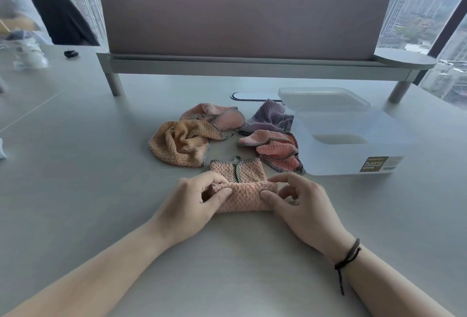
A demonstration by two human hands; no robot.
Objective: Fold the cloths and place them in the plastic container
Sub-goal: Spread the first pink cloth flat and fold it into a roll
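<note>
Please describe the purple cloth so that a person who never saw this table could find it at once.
Find the clear plastic container on the right of the grey table. The purple cloth lies crumpled against its far left corner, beside the lid. It is the only purple one; its neighbours are pink or orange.

Cloth heap (275, 149) — hard against container (353, 162)

A dark label (374, 164) with pale lettering sits on the near wall of the translucent plastic container (353, 154), low and towards its right corner. Its largest line reads "PLASTIC", and the line under it appears to read "CONTAINER", though that one is blurred. The smaller print below these words and on the paler panel to the label's right is too small to read.
</note>
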